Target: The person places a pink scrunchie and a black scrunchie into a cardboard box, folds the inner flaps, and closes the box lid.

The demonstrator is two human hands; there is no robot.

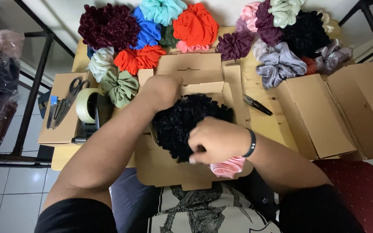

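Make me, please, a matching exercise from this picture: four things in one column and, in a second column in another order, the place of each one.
Things:
1. scissors
2. black scrunchie
3. roll of tape
4. black pen

Places:
A. inside the open cardboard box, under both hands
B. on the wooden table, right of the open box
C. on the flat box at the far left
D. on the dispenser, between the flat box and the green scrunchie

Pairs: 1-C, 2-A, 3-D, 4-B
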